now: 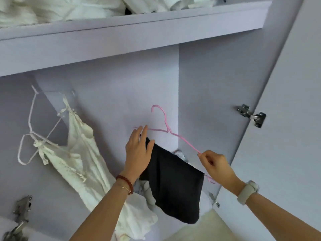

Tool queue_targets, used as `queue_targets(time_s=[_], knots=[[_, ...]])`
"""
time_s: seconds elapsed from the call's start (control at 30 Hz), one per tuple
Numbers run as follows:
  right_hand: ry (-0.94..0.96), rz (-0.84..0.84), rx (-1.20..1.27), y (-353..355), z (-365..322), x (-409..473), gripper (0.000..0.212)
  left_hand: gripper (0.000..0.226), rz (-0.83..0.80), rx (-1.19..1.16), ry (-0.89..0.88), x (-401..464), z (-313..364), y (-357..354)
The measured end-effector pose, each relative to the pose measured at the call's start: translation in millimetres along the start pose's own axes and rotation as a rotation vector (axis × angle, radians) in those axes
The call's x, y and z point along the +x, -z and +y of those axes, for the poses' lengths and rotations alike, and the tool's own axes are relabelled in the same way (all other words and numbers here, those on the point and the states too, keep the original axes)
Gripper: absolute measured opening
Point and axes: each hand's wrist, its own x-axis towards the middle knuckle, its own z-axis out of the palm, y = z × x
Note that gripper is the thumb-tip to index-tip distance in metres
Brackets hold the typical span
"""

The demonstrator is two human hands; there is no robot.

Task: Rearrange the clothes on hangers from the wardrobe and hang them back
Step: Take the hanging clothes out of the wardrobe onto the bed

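— L hand (139, 150)?
— Raised, fingers straight & spread, palm fwd, bracelets on wrist.
— R hand (214, 164)?
— Lower, to the right, thumb & forefinger pinched together, other fingers curled. Watch on wrist. Both forearms bare, reaching up.

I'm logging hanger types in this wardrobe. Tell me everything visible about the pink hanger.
The pink hanger is thin, wire-like, with a curved hook on top that catches nothing. It sits tilted, its right side lower. A dark garment is draped over it. The right hand pinches its right arm; the left hand has straight fingers against its left end and the cloth.
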Motion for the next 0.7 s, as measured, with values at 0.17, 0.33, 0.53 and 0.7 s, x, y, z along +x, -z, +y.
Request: queue_targets(time_s=[0.17,0.33,0.53,0.7], knots=[[-0.068,0.028,-0.186,70,60,-79,0.039,0.059,-0.274,-0.027,-0.080,-26,60,-78],[-0.249,0.089,-0.290,131,123,-179,0.042,0.024,-0.636,-0.301,-0.201,-75,124,-149],[-0.587,0.319,-0.340,184,165,-306,0.045,0.024,-0.887,-0.405,-0.404,-153,221,-206],[-0.729,0.499,-0.319,200,158,-388,0.042,0.020,-1.089,-0.424,-0.669,-202,298,-223]])
